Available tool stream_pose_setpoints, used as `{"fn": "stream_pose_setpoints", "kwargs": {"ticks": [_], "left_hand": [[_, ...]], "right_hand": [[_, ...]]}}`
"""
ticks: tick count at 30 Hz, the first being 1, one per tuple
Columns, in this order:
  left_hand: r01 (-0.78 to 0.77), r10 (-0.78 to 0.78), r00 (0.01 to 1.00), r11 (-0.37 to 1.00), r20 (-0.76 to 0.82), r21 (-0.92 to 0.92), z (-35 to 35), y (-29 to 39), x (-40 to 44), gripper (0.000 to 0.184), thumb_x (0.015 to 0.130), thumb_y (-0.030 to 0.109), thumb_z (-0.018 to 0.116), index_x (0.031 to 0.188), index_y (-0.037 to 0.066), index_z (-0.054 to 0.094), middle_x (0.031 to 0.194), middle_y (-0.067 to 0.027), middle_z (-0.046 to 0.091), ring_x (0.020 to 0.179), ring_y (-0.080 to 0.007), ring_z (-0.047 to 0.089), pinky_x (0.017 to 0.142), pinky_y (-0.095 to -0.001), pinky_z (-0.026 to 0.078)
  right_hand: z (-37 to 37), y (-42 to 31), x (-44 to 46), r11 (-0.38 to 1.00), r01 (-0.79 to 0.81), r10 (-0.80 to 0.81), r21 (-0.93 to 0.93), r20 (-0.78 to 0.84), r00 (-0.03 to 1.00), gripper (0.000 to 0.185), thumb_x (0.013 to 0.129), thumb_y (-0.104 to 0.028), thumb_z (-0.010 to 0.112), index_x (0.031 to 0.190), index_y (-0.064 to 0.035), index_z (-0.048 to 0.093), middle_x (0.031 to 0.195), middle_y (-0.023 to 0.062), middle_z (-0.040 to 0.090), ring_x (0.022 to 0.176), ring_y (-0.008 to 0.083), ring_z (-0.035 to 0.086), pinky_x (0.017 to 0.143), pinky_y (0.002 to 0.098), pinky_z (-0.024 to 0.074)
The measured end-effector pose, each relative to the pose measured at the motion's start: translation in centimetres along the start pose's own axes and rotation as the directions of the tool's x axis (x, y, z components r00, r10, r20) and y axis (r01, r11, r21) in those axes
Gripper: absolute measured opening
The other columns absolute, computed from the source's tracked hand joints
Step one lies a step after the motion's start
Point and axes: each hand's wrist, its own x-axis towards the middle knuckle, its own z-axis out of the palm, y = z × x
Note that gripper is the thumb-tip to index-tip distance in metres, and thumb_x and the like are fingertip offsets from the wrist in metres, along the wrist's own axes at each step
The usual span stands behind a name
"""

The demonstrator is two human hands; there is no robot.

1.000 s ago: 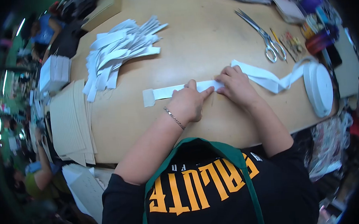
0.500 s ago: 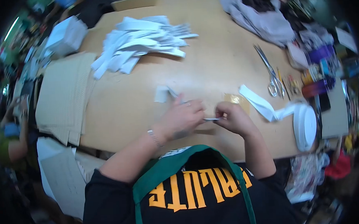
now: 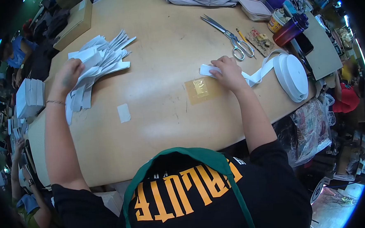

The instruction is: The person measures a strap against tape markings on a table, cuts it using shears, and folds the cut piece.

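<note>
- Right hand (image 3: pixel 230 73) pinches the flat white fabric band (image 3: pixel 206 70) towards the wooden bench's (image 3: pixel 151 140) right edge; best kept untwisted.
- Left hand (image 3: pixel 68 76) curls over white strips (image 3: pixel 101 65) near the left edge; grip unclear.

A tan table (image 3: pixel 159 136) with white strips (image 3: pixel 99 62), scissors (image 3: pixel 229 36), pencil (image 3: pixel 240 34), rolled white band (image 3: pixel 291 78).

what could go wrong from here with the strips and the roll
The pile of white strips looks loosely heaped, so the left hand on it might drag some out of place. The white roll stands near the table edge and might shift if the right hand pulls hard on its band. The scissors lie partly open, so a reach that way might meet a blade.
</note>
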Motion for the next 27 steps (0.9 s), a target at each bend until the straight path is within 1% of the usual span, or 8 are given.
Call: {"fn": "stream_pose_setpoints", "kwargs": {"ticks": [3,7,11,14,20,22,25,27], "left_hand": [[0.025,0.107,0.921,0.944,-0.375,0.329,4.0,1.8,0.9,0.035,0.083,0.022,0.064,0.111,0.004,0.054,0.101,-0.0164,0.059,0.093,-0.0332,0.057,0.080,-0.0397,0.046],[-0.269,0.213,0.944,0.939,-0.253,-0.213,6.2,13.2,1.7,0.058,0.076,0.024,0.072,0.125,0.004,0.048,0.115,-0.0178,0.056,0.104,-0.0364,0.054,0.089,-0.0379,0.045],[-0.506,0.384,0.853,0.775,-0.354,-0.379,7.6,25.6,0.7,0.043,0.078,0.027,0.068,0.110,0.003,0.054,0.101,-0.0166,0.059,0.094,-0.0327,0.058,0.076,-0.0392,0.050],[-0.417,0.385,0.908,0.792,-0.166,-0.446,9.1,28.5,0.8,0.026,0.081,0.024,0.065,0.094,0.003,0.057,0.087,-0.0130,0.061,0.082,-0.0300,0.061,0.068,-0.0392,0.050],[-0.424,0.452,0.886,0.708,-0.098,-0.565,9.2,29.2,-0.4,0.011,0.082,0.009,0.062,0.091,0.003,0.062,0.076,-0.0131,0.060,0.067,-0.0304,0.058,0.062,-0.0374,0.047],[-0.370,0.409,0.909,0.694,-0.085,-0.618,8.3,28.8,-0.8,0.008,0.083,0.008,0.060,0.088,0.002,0.062,0.075,-0.0127,0.060,0.065,-0.0289,0.058,0.060,-0.0349,0.047],[-0.296,0.354,0.933,0.667,-0.058,-0.684,7.3,28.2,-1.6,0.008,0.085,0.008,0.059,0.085,0.001,0.063,0.072,-0.0112,0.059,0.064,-0.0249,0.058,0.058,-0.0318,0.046],[-0.265,0.338,0.940,0.643,-0.044,-0.718,6.8,27.8,-2.0,0.010,0.086,0.009,0.059,0.083,0.000,0.063,0.070,-0.0099,0.059,0.063,-0.0215,0.058,0.058,-0.0301,0.045]], "right_hand": [[0.9,0.6,0.3,0.999,0.033,-0.032,0.036,-0.029,0.999,0.021,0.076,-0.023,0.069,0.092,-0.0106,0.064,0.093,0.0084,0.059,0.099,0.0278,0.051,0.087,0.0392,0.0425],[-0.1,0.1,0.2,0.997,0.022,-0.032,0.081,0.124,0.992,0.017,0.071,-0.020,0.071,0.079,-0.0100,0.059,0.086,0.0074,0.060,0.094,0.0269,0.054,0.084,0.0387,0.0427],[-1.6,-1.8,-1.0,0.974,0.065,-0.100,0.215,0.153,0.983,0.015,0.069,-0.015,0.071,0.077,-0.0096,0.059,0.076,0.0067,0.061,0.082,0.0260,0.058,0.078,0.0371,0.0424],[-1.5,-1.8,-2.2,0.942,0.158,-0.177,0.295,0.038,0.984,0.016,0.070,-0.018,0.072,0.074,-0.0085,0.059,0.070,0.0060,0.062,0.074,0.0250,0.059,0.076,0.0357,0.0419],[-3.5,-1.7,-4.2,0.943,0.103,-0.173,0.318,0.201,0.964,0.024,0.066,-0.018,0.076,0.080,-0.0082,0.060,0.081,0.0045,0.061,0.087,0.0217,0.057,0.080,0.0343,0.0422],[-5.7,2.5,-4.2,0.805,0.238,-0.243,0.544,-0.064,0.968,0.038,0.066,-0.016,0.078,0.098,-0.0100,0.059,0.101,0.0068,0.059,0.102,0.0211,0.053,0.088,0.0342,0.0410],[-8.8,12.4,-2.4,0.926,-0.376,0.359,0.015,-0.341,0.869,0.068,0.069,-0.025,0.077,0.129,-0.0129,0.047,0.137,0.0108,0.040,0.125,0.0261,0.040,0.101,0.0427,0.0351],[-9.5,14.2,-2.2,0.554,-0.781,0.635,-0.288,-0.461,0.620,0.072,0.072,-0.030,0.073,0.135,-0.0153,0.040,0.140,0.0114,0.035,0.130,0.0247,0.035,0.101,0.0544,0.0317]]}}
